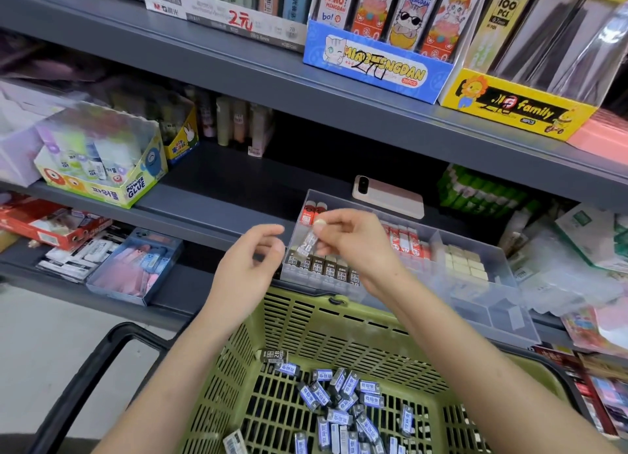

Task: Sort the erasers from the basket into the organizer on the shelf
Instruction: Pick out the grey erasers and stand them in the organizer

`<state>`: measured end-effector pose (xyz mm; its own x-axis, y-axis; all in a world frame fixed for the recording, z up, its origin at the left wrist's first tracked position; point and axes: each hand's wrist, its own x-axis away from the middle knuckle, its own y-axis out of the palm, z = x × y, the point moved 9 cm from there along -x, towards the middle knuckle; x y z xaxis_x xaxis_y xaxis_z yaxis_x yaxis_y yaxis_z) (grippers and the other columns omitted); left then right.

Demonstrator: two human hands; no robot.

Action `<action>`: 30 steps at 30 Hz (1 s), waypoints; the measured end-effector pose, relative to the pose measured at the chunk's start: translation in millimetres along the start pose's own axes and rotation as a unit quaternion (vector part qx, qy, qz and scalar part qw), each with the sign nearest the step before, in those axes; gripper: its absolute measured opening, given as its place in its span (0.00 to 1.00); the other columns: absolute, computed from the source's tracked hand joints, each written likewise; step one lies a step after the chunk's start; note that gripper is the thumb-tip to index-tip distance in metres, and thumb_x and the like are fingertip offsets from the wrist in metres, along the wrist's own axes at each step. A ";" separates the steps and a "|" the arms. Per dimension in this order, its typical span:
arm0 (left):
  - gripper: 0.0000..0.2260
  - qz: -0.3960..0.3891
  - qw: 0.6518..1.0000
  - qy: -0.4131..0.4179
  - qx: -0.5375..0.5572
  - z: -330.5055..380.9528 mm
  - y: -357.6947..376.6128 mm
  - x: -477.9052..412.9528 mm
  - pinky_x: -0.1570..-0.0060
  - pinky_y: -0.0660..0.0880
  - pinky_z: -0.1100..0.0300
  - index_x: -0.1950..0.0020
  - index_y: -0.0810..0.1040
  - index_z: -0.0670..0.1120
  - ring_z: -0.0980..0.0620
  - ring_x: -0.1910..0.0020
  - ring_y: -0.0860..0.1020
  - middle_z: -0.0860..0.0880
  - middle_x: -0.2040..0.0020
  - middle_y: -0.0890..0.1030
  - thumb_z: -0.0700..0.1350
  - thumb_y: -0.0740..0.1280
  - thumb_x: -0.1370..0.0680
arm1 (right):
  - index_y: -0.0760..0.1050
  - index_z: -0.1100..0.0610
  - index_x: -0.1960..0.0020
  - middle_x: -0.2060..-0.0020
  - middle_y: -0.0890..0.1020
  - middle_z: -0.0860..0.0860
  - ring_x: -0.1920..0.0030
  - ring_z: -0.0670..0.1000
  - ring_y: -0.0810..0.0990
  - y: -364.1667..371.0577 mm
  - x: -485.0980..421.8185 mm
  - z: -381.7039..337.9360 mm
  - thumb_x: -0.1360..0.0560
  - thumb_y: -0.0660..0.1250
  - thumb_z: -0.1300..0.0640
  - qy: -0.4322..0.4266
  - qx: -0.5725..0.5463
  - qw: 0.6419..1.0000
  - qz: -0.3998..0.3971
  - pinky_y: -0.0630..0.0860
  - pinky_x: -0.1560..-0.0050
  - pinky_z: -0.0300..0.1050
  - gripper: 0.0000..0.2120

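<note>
My right hand (pixel 353 239) pinches a wrapped 2B eraser (pixel 307 241) upright over the left compartment of the clear organizer (pixel 469 250) on the shelf. A row of dark-sleeved erasers (pixel 326 267) stands along that compartment's front. My left hand (pixel 248 263) hovers just left of the organizer, fingers loosely curled and holding nothing. Below, the green basket (pixel 295 321) holds several loose erasers (pixel 343 399) with blue and grey sleeves.
Red-and-white erasers (pixel 406 241) and cream blocks (pixel 464 265) fill other organizer compartments. A pink phone (pixel 387 195) lies behind it. A glue box (pixel 102 168) and a blue tray (pixel 136 267) sit to the left; packets (pixel 577 250) crowd the right. The basket's black handle (pixel 98 362) hangs left.
</note>
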<state>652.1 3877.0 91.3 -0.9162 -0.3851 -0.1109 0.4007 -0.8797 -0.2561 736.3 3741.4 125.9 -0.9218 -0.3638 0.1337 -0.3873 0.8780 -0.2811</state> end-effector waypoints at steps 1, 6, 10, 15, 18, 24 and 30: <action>0.11 -0.010 0.999 0.019 -0.050 3.3 2.8 0.4 0.49 0.70 0.71 0.39 0.75 0.51 0.62 0.51 0.75 0.57 0.51 0.78 0.43 0.63 0.21 | 0.77 0.62 0.52 0.68 0.80 0.55 0.71 0.49 0.78 5.4 -1.2 7.4 0.26 0.68 0.65 0.015 0.006 1.000 0.007 0.81 0.58 0.45 0.04; 0.14 -0.029 0.987 0.050 -0.149 7.8 7.7 0.5 0.41 0.71 0.54 0.35 0.75 0.50 0.55 0.47 0.74 0.55 0.48 0.77 0.44 0.63 0.21 | 0.76 0.59 0.60 0.72 0.80 0.53 0.71 0.50 0.80 19.1 -6.0 27.0 0.27 0.70 0.64 0.044 0.064 0.996 0.038 0.81 0.54 0.54 0.05; 0.14 -0.029 0.987 0.055 -0.149 8.8 6.9 0.0 0.41 0.72 0.53 0.35 0.76 0.50 0.54 0.47 0.75 0.55 0.49 0.77 0.43 0.63 0.21 | 0.79 0.58 0.69 0.72 0.80 0.53 0.72 0.45 0.76 18.9 -6.1 18.1 0.28 0.69 0.63 -0.003 0.182 0.982 0.047 0.77 0.64 0.41 0.11; 0.14 -0.036 0.987 0.045 -0.151 9.0 6.3 0.1 0.41 0.71 0.50 0.35 0.76 0.49 0.53 0.48 0.75 0.56 0.51 0.77 0.43 0.63 0.21 | 0.83 0.58 0.62 0.63 0.84 0.51 0.61 0.48 0.80 19.7 8.4 2.3 0.28 0.68 0.62 -0.058 0.262 0.962 0.056 0.78 0.57 0.46 0.07; 0.14 -0.043 0.986 0.041 -0.156 11.8 5.0 2.3 0.41 0.71 0.50 0.35 0.76 0.50 0.53 0.47 0.75 0.56 0.51 0.76 0.45 0.63 0.21 | 0.81 0.53 0.61 0.63 0.82 0.46 0.60 0.45 0.77 5.8 37.0 -11.2 0.27 0.68 0.59 -0.145 0.215 0.960 0.101 0.75 0.56 0.42 0.05; 0.14 -0.039 0.977 0.054 -0.200 7.8 -5.4 24.7 0.40 0.69 0.56 0.36 0.77 0.48 0.52 0.44 0.74 0.53 0.47 0.77 0.44 0.64 0.21 | 0.78 0.43 0.57 0.66 0.78 0.41 0.64 0.42 0.74 -5.5 112.7 64.0 0.28 0.68 0.50 -0.168 0.161 0.968 0.098 0.70 0.61 0.35 0.02; 0.13 -0.030 0.984 0.054 -0.168 -0.2 -32.0 56.3 0.38 0.65 0.62 0.37 0.76 0.47 0.57 0.39 0.72 0.55 0.41 0.75 0.42 0.64 0.21 | 0.74 0.54 0.35 0.40 0.78 0.48 0.40 0.48 0.74 50.0 95.1 186.8 0.24 0.66 0.49 -0.002 0.321 0.946 -0.048 0.67 0.41 0.38 0.19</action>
<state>587.6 3883.5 93.1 -0.9405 -0.2866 -0.1826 0.3389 -0.7515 -0.5660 626.4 3692.7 -53.0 -0.8817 -0.4345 0.1839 -0.3969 0.4724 -0.7870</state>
